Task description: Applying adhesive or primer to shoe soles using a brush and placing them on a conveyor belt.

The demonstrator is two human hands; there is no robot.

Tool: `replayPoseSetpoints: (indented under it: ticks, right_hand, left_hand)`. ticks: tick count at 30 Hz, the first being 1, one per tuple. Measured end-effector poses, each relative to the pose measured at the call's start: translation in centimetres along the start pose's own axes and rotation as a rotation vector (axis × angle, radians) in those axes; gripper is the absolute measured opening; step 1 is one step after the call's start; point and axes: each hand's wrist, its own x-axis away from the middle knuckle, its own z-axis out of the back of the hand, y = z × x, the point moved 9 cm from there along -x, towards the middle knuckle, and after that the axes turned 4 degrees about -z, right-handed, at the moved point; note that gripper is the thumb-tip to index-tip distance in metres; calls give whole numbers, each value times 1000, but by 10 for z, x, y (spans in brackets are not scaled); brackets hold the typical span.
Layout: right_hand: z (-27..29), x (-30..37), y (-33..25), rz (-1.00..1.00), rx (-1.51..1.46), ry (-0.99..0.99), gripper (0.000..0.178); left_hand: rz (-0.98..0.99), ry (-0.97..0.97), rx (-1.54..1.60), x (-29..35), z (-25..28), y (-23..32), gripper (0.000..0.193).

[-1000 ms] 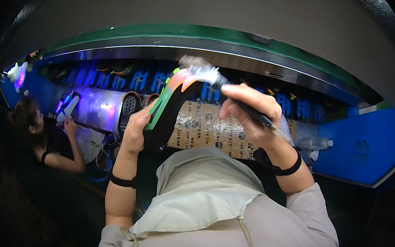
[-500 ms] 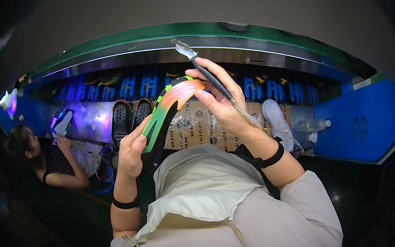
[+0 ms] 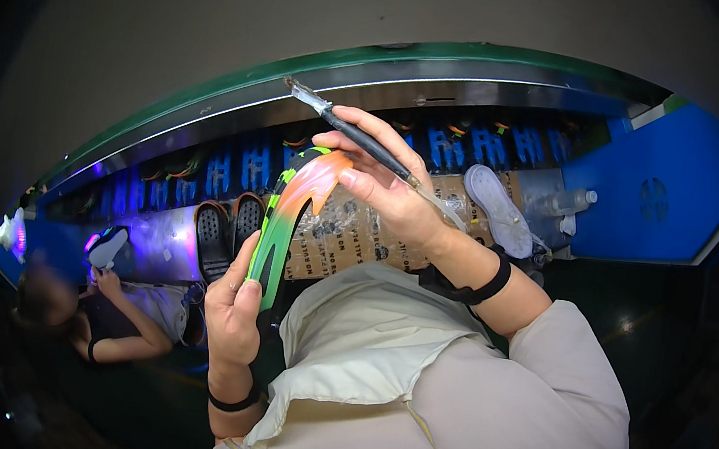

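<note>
A curved shoe sole (image 3: 280, 231), green fading to glossy orange with a black, lime-marked side, is held up in front of me. My left hand (image 3: 231, 316) is closed round its lower, green end. At the orange end, the thumb and fingertips of my right hand (image 3: 395, 189) touch the sole. That same hand also grips a dark-handled brush (image 3: 361, 141), laid across the fingers. Its whitish ferrule and worn bristles point up to the left, away from the sole.
Beyond my hands, cardboard (image 3: 349, 237) covers a bench. On it stand a pair of dark clogs (image 3: 214, 238), a white shoe (image 3: 497, 213) and a clear bottle (image 3: 571, 201). Several blue racks (image 3: 450, 148) line the back under a metal edge. A co-worker (image 3: 128, 322) sits at left, holding a shoe (image 3: 108, 246).
Both hands, the sole and the brush have shifted slightly left in view, and the background has tilted a little. The co-worker's head has turned and is blurred.
</note>
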Motion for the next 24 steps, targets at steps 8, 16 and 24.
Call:
replayPoseSetpoints:
  ticks: [8, 16, 24]
  right_hand:
    - [5, 8, -27, 110, -29, 31, 70]
    - [18, 18, -48, 191, 29, 117, 80]
    - [17, 33, -75, 256, 610, 217, 109]
  left_hand:
    - [-135, -135, -104, -9, -16, 14, 64]
    - [-278, -127, -203, -22, -30, 25, 60]
    - [-116, -222, 28, -30, -55, 25, 62]
